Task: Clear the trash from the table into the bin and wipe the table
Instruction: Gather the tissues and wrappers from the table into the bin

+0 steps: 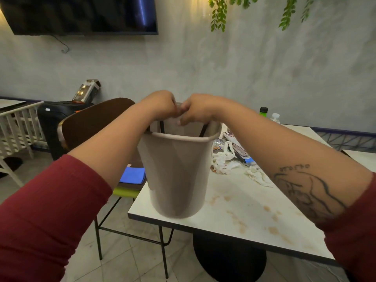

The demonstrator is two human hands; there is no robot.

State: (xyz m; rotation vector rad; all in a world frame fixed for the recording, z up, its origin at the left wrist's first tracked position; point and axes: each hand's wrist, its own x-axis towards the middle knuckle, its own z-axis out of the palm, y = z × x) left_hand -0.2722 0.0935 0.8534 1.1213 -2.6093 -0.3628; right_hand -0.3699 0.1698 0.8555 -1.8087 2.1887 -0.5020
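Note:
A beige bin [176,180] hangs in the air over the near left corner of the white table [240,212]. My left hand [160,105] and my right hand [195,110] both grip its far rim, side by side and touching. Crumpled white tissues [223,159] and wrappers [234,142] lie in a heap on the table just right of the bin. Brown stains [270,220] mark the tabletop near me. A blue cloth [132,175] lies folded on the chair seat to the left, partly behind the bin.
A brown chair [91,123] stands at the table's left side. A green-capped bottle [263,110] and a clear bottle [275,118] stand at the table's far edge. A white railing [18,127] is at far left, a second table [362,157] at right.

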